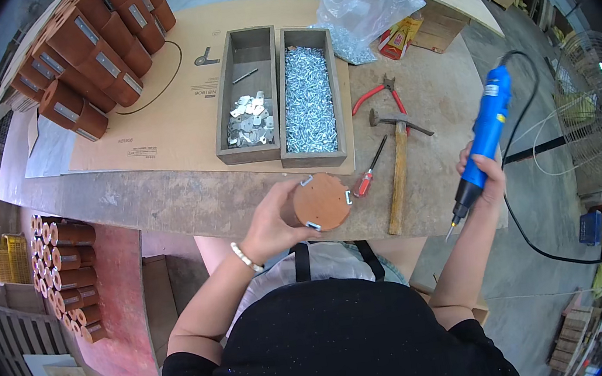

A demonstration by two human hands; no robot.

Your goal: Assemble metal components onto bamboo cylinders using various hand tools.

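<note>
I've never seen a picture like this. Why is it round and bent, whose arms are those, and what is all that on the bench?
There is one picture, from a wide fisheye camera on a person's head, looking down; that bends straight edges. The left hand holds a round brown wooden piece with small metal clips. The right hand grips a blue corded electric screwdriver, tip down. On the grey workbench lie a tray of silver screws, a tray of small metal plates, a wooden-handled hammer, red pliers and stacked brown cylinders.

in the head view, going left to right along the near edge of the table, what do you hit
left hand → round brown wooden piece held in it → small red-handled screwdriver → hammer with wooden handle → right hand holding the blue electric screwdriver
</note>
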